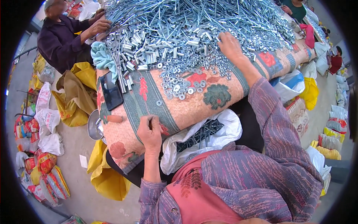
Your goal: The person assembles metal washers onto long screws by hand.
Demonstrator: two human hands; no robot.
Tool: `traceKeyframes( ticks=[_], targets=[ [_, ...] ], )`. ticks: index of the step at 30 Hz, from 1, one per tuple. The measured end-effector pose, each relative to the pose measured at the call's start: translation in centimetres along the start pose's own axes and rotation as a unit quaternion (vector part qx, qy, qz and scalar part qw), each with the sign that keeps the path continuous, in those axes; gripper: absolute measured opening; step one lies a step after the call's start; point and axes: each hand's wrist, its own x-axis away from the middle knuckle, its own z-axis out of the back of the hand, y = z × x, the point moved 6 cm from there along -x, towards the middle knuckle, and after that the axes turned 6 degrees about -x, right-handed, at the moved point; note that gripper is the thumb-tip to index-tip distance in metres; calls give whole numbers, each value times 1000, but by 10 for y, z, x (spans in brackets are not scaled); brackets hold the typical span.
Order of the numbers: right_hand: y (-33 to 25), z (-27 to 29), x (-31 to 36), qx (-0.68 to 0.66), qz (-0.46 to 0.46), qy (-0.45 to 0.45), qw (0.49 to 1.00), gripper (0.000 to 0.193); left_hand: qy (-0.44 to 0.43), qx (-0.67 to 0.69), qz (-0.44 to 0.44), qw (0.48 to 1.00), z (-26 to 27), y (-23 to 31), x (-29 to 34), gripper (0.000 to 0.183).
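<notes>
My left hand [150,133] is raised over the near edge of the cloth-covered table [186,114], thumb and fingers pinched together. Whatever sits between those fingertips is too small to make out. Farther off and to the right, my right hand [230,46] reaches into the heap, its bent fingertips down among small metal pieces. Short metal sleeves [151,58] lie left of it, and loose washers [181,86] spread over the cloth toward me. Long threaded rods or bolts [201,16] are piled behind. A white sack [232,123] at my lap holds dark bolts [201,136].
A black phone [112,93] and a light-blue cloth [102,56] lie at the table's left end, above a metal bowl [94,125]. Across on the left, a person in dark clothes [61,41] handles rods. Yellow sacks [108,175] and filled bags [46,162] cover the floor.
</notes>
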Motion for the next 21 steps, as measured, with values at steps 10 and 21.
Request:
traceKeyframes(
  ticks=[10,21],
  targets=[
    [-1,-3,-53,45,-4,41,998,22,-10,-2,-32,999,7,4,3,8],
    [56,-58,-135,100,89,-233,963,29,5,-55,-20,998,5,1,6,10]
  ],
)
